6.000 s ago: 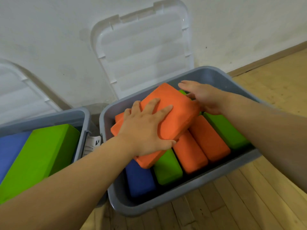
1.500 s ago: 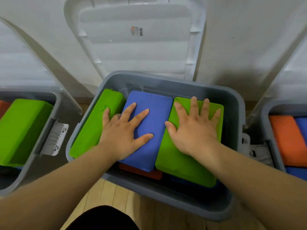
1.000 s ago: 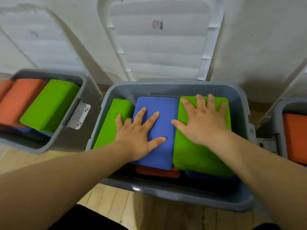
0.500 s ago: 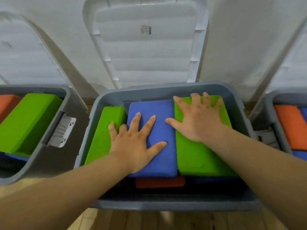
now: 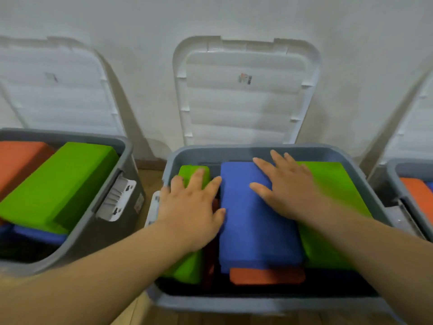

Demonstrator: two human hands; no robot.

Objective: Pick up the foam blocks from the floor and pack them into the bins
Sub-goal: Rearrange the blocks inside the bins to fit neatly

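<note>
Blocks in the middle bin: four seen, one blue, two green, one orange.
Blue block: lies flat at the bin's centre, matte foam with rounded corners.
Narrow green block: at the blue block's 9 o'clock.
Wide green block: at its 3 o'clock.
Orange block: peeks out beneath its 6 o'clock end.
Left grip: fingers spread flat on the narrow green block, thumb at the blue block's 9 o'clock edge.
Right grip: fingers spread, palm down, across the blue block's 1 o'clock corner and the wide green block.
Bins: three grey; left bin at 9 o'clock carries a tilted green block; right bin at 3 o'clock.
Lids: three white, leaning on the wall at 12 o'clock.
</note>
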